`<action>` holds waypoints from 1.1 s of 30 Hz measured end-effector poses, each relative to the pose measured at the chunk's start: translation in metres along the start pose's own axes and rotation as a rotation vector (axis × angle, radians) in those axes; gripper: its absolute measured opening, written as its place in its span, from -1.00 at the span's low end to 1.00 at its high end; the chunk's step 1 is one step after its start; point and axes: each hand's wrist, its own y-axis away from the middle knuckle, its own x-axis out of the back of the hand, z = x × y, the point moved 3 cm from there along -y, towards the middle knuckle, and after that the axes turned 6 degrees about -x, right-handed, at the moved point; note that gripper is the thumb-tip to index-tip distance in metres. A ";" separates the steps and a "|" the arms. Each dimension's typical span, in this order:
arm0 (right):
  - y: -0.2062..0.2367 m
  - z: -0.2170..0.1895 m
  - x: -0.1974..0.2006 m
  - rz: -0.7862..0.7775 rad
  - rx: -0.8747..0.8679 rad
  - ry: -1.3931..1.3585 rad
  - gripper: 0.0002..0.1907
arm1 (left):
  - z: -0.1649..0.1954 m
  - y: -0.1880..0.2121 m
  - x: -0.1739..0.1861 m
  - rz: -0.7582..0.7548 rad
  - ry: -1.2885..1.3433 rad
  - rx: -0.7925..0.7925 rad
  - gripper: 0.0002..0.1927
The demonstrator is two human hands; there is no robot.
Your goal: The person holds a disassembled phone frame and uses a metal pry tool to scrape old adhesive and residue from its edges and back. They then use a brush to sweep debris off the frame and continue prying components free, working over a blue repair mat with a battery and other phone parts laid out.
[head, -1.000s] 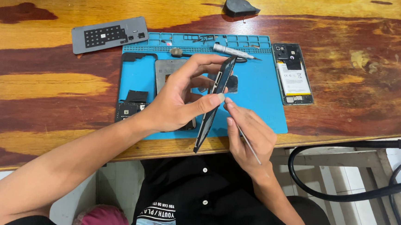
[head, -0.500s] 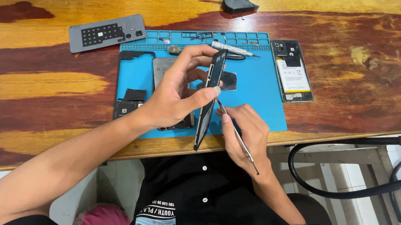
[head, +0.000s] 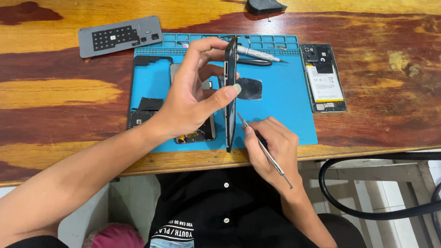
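A wooden table [head: 54, 93] is carrying a blue mat [head: 283, 102], above which a dark phone frame [head: 230, 96] is being held on edge in the left hand [head: 191, 99], its grip closed around the frame's sides. Compared with a moment ago, the frame is being kept nearly upright, while the thin metal tool [head: 265, 149], pinched in the right hand [head: 275, 145], is being brought closer, its tip now at the frame's lower edge, so the prying appears to be continuing.

Left hand [head: 194, 99] raised, fingers pinched (thumb extended); right hand [head: 275, 148] curled low.
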 end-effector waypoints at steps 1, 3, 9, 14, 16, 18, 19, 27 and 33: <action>-0.001 0.001 0.000 -0.006 -0.022 0.002 -0.94 | -0.001 0.000 0.001 0.006 -0.012 0.008 -0.35; -0.001 0.000 -0.001 -0.032 0.006 0.025 -0.94 | -0.003 -0.001 0.002 0.025 -0.014 0.013 -0.34; -0.002 -0.003 -0.001 -0.051 0.049 0.035 -0.93 | -0.009 -0.005 0.006 0.058 -0.073 0.015 -0.35; -0.002 -0.004 0.000 -0.062 0.048 0.037 -0.92 | -0.010 -0.005 0.007 0.057 -0.096 0.011 -0.35; -0.002 -0.004 0.000 -0.064 0.050 0.041 -0.91 | -0.010 -0.005 0.007 0.059 -0.106 0.004 -0.36; -0.003 -0.004 0.000 -0.069 0.058 0.036 -0.92 | -0.009 -0.005 0.007 0.039 -0.109 -0.037 -0.38; -0.004 -0.004 -0.001 -0.071 0.061 0.035 -0.92 | -0.009 -0.005 0.007 0.029 -0.110 -0.057 -0.40; -0.018 -0.008 0.003 -0.034 0.077 0.047 -0.91 | -0.007 -0.001 0.002 -0.030 0.040 -0.028 -0.38; -0.019 -0.010 0.004 -0.058 0.100 0.056 -0.94 | -0.002 -0.002 0.003 -0.013 0.006 -0.026 -0.38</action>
